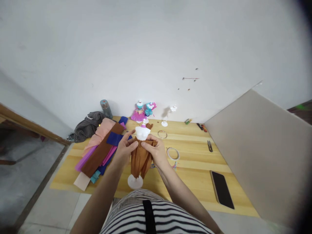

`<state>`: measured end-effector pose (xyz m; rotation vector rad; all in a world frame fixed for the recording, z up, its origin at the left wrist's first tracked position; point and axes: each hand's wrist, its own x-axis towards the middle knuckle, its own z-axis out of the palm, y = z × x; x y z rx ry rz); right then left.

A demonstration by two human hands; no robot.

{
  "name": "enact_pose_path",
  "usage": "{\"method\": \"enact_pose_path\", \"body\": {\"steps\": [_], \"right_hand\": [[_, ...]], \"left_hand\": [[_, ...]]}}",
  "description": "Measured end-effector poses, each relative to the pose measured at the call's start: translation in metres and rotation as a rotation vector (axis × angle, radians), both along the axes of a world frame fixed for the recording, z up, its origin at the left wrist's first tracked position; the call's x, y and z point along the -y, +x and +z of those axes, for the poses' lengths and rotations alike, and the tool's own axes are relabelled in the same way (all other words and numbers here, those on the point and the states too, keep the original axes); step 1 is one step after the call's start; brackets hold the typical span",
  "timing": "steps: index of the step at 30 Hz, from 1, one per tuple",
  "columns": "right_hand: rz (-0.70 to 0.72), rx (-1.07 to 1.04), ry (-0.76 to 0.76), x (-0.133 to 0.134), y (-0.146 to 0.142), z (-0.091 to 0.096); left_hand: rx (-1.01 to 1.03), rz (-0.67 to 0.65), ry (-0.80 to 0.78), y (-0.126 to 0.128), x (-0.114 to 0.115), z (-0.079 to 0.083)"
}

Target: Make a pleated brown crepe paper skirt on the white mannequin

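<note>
A small white mannequin (142, 132) with a purple neck stands on a round white base (135, 182) near the table's front edge. Brown crepe paper (140, 161) hangs gathered around it below the bust, like a skirt. My left hand (126, 148) pinches the paper's top edge on the left side, thumb at the front. On the right side my right hand (155, 150) pinches the same edge, its thumb close to the other one. The fingers behind the paper are partly hidden.
Strips of coloured crepe paper (94, 164) pile up at left beside a striped cloth (87, 128) and a bottle (106, 108). Dressed mannequins (138, 114) and a bare one (164, 123) stand by the wall. At right lie a tape roll (173, 153), thread snips (210, 146) and a phone (222, 189).
</note>
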<state>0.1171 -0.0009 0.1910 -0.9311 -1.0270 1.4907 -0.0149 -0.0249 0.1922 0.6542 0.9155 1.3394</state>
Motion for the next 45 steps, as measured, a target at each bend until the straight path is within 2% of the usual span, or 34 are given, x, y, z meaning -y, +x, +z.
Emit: {"method": "enact_pose_path", "body": {"steps": [5, 9, 13, 22, 29, 45], "right_hand": [[0.004, -0.021, -0.005, 0.0006, 0.0000, 0.0000], [0.007, 0.008, 0.006, 0.0023, -0.0022, 0.0011], [0.017, 0.032, 0.003, 0.0017, -0.0018, -0.0011], [-0.049, 0.162, 0.105, 0.0030, 0.0015, 0.0008], [-0.064, 0.216, 0.106, 0.0051, -0.0001, 0.0035], [-0.074, 0.233, 0.103, 0.0063, 0.0001, 0.0013]], "left_hand": [[0.021, -0.027, 0.063, -0.0038, 0.0018, -0.0053], [-0.076, -0.022, 0.063, -0.0018, 0.0011, -0.0087], [-0.069, -0.002, 0.042, -0.0011, 0.0015, -0.0075], [-0.041, 0.068, 0.039, -0.0031, 0.0012, -0.0086], [-0.144, 0.105, 0.067, -0.0022, 0.0003, -0.0085], [-0.158, 0.095, 0.079, -0.0001, 0.0018, -0.0097]]}}
